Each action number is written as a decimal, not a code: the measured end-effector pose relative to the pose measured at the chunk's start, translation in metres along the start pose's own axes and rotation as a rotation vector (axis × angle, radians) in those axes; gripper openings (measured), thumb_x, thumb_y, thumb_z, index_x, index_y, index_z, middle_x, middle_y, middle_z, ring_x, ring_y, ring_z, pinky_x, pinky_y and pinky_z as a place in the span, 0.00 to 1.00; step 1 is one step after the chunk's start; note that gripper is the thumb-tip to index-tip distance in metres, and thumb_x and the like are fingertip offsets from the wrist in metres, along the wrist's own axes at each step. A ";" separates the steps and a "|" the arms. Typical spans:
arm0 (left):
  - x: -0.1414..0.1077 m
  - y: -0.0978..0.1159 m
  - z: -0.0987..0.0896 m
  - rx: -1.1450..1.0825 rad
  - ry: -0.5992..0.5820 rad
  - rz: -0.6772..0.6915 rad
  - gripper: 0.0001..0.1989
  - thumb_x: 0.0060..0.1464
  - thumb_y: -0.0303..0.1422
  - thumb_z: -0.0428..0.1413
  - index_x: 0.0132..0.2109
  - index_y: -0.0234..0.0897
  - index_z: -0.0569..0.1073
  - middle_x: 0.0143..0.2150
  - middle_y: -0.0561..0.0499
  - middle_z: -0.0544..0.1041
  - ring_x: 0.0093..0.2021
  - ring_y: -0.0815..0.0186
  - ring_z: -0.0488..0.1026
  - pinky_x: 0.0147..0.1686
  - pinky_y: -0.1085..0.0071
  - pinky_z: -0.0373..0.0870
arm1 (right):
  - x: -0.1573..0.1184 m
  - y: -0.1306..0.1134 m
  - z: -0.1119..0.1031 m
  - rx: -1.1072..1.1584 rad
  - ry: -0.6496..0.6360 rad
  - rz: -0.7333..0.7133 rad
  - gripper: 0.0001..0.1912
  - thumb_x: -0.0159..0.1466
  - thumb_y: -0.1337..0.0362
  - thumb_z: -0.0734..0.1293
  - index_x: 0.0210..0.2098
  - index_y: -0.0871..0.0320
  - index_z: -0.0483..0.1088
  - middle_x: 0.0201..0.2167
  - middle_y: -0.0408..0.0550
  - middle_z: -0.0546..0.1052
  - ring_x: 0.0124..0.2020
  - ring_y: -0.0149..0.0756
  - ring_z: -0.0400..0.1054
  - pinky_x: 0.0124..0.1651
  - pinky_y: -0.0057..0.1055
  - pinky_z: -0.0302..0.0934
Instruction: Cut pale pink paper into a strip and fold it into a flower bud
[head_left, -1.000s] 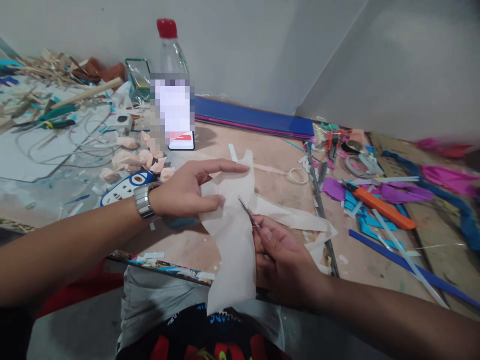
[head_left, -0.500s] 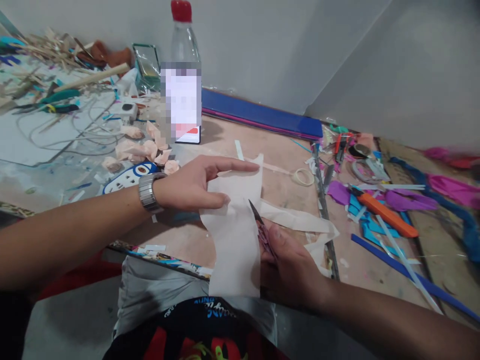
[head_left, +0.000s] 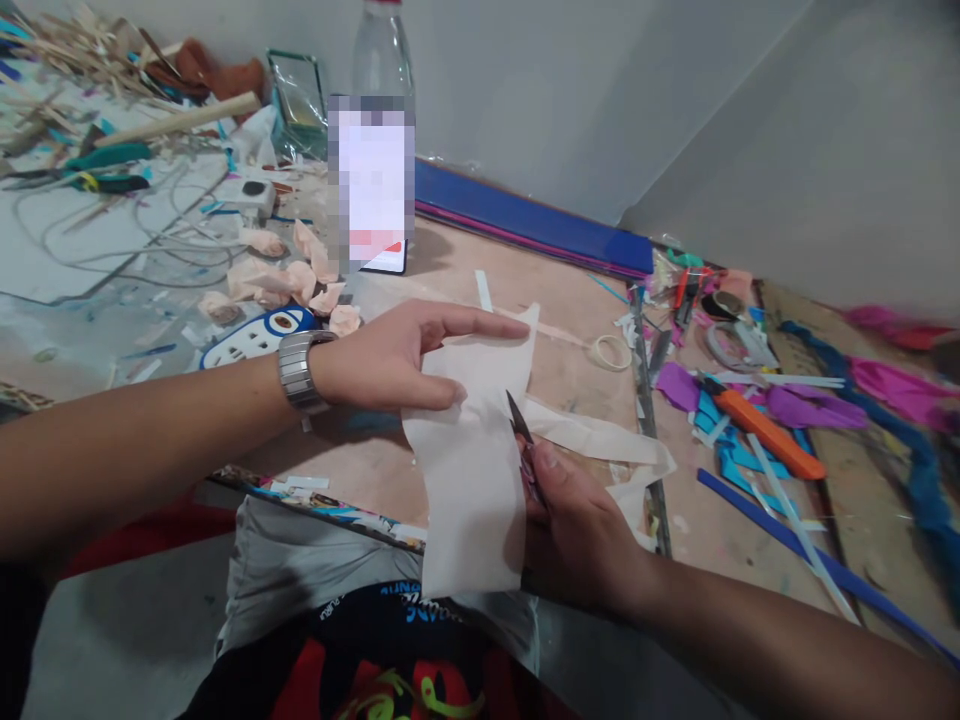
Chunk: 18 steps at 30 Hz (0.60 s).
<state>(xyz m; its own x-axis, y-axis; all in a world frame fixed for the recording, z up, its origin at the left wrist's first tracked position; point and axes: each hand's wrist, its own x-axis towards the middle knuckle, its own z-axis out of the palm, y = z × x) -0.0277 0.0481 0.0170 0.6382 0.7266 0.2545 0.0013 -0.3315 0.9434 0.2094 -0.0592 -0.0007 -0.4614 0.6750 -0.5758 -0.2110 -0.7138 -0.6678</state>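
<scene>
Over bench (head_left: 450, 272), my left hand (head_left: 390, 360) pinched sheet (head_left: 476, 500), judged light, limp, best held by edge; right hand (head_left: 581, 520) gripped scissors (head_left: 523, 423).

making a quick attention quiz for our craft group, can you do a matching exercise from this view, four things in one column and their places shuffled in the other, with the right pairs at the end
Things
1. scissors
2. pale sheet
3. clear bottle
4. blue stack

Places
A. behind the phone
B. touched by the left hand, lower end past the front edge of the table
C. lying along the back wall
D. gripped in the right hand

Right pairs: 1-D, 2-B, 3-A, 4-C
</scene>
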 end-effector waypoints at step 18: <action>0.000 0.001 0.000 0.003 -0.002 -0.005 0.35 0.46 0.22 0.64 0.64 0.42 0.77 0.68 0.43 0.75 0.68 0.51 0.72 0.65 0.53 0.74 | 0.001 0.007 -0.008 0.014 0.047 0.053 0.32 0.59 0.35 0.73 0.39 0.53 0.57 0.21 0.34 0.52 0.18 0.22 0.43 0.21 0.23 0.44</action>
<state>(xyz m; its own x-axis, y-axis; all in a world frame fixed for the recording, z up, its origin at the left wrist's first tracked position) -0.0276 0.0479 0.0178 0.6400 0.7268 0.2494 0.0069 -0.3301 0.9439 0.2139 -0.0621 -0.0096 -0.4309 0.6443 -0.6318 -0.1999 -0.7509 -0.6295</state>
